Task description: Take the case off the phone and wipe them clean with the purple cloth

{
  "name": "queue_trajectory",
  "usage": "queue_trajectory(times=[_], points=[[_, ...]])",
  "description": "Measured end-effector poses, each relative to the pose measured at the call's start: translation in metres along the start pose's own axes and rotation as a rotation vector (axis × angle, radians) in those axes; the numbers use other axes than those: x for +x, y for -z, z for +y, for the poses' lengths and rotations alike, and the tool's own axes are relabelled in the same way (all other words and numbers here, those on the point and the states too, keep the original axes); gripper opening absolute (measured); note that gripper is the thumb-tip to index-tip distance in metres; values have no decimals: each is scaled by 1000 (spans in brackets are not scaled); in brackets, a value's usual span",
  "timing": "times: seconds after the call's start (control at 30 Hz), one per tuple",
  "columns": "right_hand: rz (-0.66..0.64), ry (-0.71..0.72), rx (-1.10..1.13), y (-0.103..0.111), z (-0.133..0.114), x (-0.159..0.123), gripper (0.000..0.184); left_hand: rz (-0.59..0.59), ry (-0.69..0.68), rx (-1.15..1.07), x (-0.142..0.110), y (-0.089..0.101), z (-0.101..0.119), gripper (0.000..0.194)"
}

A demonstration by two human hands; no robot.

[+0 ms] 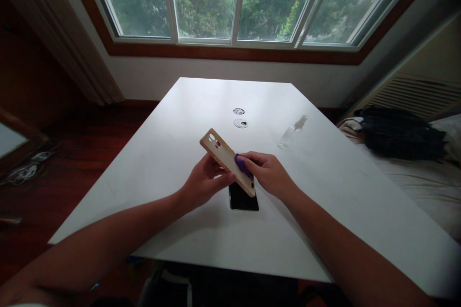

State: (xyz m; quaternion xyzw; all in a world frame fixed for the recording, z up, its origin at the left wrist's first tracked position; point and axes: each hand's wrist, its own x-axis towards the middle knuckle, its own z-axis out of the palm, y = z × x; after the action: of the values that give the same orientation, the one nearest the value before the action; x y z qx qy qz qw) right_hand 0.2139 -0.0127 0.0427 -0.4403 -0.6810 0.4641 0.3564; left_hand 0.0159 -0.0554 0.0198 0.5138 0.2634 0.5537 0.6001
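My left hand [203, 182] grips a beige phone case [223, 156] from below and holds it tilted above the white table [173, 153], camera cut-outs at its far end. My right hand [268, 172] pinches a small purple cloth [243, 165] and presses it against the inner face of the case. Right under both hands a black phone [243, 199] lies flat on the table.
A small clear spray bottle [292, 133] lies on the table to the right, beyond my hands. Two round cable ports [240, 123] sit farther back. A bed with dark clothing [399, 134] stands to the right, and a wide window runs along the far wall.
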Motion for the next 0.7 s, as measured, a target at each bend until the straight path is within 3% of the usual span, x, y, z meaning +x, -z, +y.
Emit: queue_trajectory(times=[0.23, 0.47, 0.7], points=[[85, 103, -123, -6, -1, -4, 27, -10, 13, 65, 3, 3, 2, 45], [230, 146, -135, -9, 3, -4, 27, 17, 8, 272, -5, 2, -1, 38], [271, 321, -232, -10, -3, -6, 22, 77, 282, 378, 0, 4, -12, 51]])
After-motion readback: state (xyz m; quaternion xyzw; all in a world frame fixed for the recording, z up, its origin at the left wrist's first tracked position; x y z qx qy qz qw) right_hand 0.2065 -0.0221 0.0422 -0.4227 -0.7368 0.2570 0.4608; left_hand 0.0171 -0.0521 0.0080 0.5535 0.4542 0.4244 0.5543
